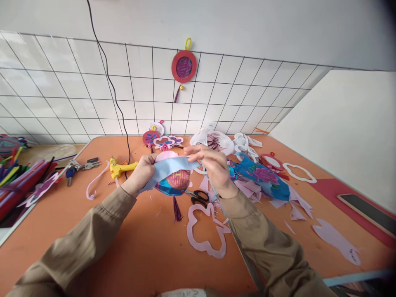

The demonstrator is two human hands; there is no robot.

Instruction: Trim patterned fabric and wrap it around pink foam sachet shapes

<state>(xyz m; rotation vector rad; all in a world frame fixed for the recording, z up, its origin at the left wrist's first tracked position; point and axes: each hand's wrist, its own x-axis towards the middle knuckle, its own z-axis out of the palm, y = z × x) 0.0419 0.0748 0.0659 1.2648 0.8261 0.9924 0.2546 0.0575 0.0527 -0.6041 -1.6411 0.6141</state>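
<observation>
A light blue strip (173, 166), of felt or paper, is stretched between my two hands above the table. My left hand (142, 173) is closed on its left end. At the other end my right hand (213, 167) has its fingers bent over the strip's upper edge, with the thumb side partly hidden. Just under the strip shows a colourful patterned fabric piece (177, 180) in orange, pink and blue; whether it is attached to the strip I cannot tell. A dark purple tassel (177, 210) hangs below that fabric. Behind the strip a pink rounded edge (166, 156) peeks out.
Black-handled scissors (200, 198) and a pink cloud-shaped frame (206, 248) lie close by. Left stands a yellow glue gun (122, 168) beside keys (91, 163). Right are blue floral fabric (262, 175), pink scraps and a phone (369, 212). A round red ornament (184, 51) hangs on the tiled wall.
</observation>
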